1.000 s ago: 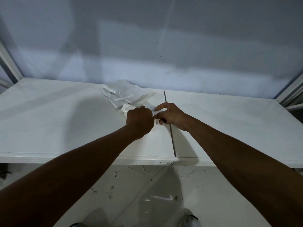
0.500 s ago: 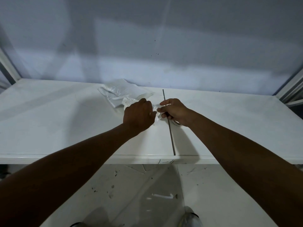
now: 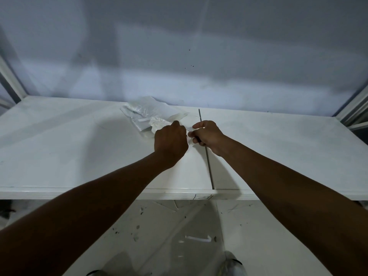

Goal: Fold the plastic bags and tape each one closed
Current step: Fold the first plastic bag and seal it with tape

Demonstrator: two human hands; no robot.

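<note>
A small folded clear plastic bag (image 3: 159, 124) sits on the white table (image 3: 69, 156), mostly hidden behind my left hand (image 3: 170, 140), whose curled fingers grip it. My right hand (image 3: 207, 135) is just to the right of it, fingertips pinching the bag's right end, where a pale strip that may be tape shows between the two hands. Behind them lies a loose pile of clear plastic bags (image 3: 151, 111) near the wall.
A dark seam (image 3: 207, 156) splits the tabletop under my right hand. The wall rises right behind the pile. Metal frame posts stand at the far left (image 3: 10, 80) and far right (image 3: 352, 108). The front table edge is near my elbows.
Both hands have shifted slightly away from me towards the pile while keeping hold of the small folded bag; they stay close together.
</note>
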